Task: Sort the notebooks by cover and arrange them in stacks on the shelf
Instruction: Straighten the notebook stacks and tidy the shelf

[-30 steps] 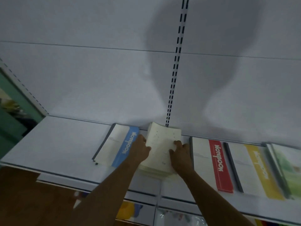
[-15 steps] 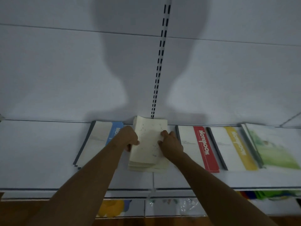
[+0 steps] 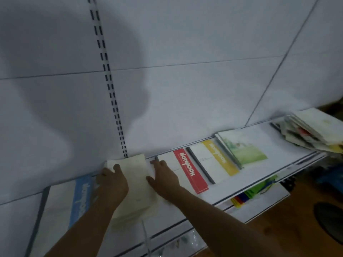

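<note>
We see both hands on the cream notebook stack, which lies on the white shelf at the foot of the slotted upright. The left hand grips the stack's left edge, fingers curled over its far left corner. The right hand lies against the stack's right edge, fingers extended flat toward the back panel, thumb touching the cream cover. Just left of the stack lies the blue-banded notebook; to the right, in a row, lie the red-banded notebook, the yellow-banded notebook and the green-cover notebook. Well apart at far right, we note an untidy heap of notebooks overhanging the shelf's edge.
</note>
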`<state>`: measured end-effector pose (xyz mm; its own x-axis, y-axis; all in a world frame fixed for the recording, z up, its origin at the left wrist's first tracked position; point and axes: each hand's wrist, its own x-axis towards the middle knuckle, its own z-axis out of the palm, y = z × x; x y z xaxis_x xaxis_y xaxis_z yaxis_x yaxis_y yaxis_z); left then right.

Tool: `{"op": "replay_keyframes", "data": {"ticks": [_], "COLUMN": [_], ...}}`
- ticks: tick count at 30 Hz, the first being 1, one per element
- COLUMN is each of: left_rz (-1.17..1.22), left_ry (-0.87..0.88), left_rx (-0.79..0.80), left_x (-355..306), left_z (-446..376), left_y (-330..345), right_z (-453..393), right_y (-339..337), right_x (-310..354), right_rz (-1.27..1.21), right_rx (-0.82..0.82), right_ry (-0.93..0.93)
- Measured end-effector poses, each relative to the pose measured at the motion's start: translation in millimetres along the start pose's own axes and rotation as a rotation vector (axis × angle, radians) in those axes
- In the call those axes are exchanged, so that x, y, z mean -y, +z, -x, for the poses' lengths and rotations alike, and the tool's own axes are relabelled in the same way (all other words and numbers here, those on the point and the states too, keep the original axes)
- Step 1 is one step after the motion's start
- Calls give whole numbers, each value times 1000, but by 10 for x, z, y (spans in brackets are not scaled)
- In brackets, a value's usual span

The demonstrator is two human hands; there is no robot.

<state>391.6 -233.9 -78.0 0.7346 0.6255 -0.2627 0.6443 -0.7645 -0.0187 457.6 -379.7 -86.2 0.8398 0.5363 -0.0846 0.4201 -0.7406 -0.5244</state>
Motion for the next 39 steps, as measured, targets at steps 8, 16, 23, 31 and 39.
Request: {"op": "replay_keyframes", "data": {"ticks": [8, 16, 23, 31, 39], "left_rz": [371, 652, 771, 740, 824], "left_ry": [381, 770, 787, 799, 770], "left_rx": [22, 187, 344, 341, 194], "left_x": [-1919, -4501, -5965, -7149, -8338], "left_z": [276, 1405, 1997, 1985, 1526], "left_y": [-747, -866, -590, -394, -580], "right_z": [152, 1175, 2031, 2244, 1662], "right_y": [-1300, -2942, -3718, -4129, -4817], "right_x": [-1379, -3434, -4847, -5907, -6710], "right_rz": [-81, -194, -263, -302, -250], "right_rx": [-205, -485, -656, -707, -647], "right_ry": [202, 489, 721, 868, 886]}}
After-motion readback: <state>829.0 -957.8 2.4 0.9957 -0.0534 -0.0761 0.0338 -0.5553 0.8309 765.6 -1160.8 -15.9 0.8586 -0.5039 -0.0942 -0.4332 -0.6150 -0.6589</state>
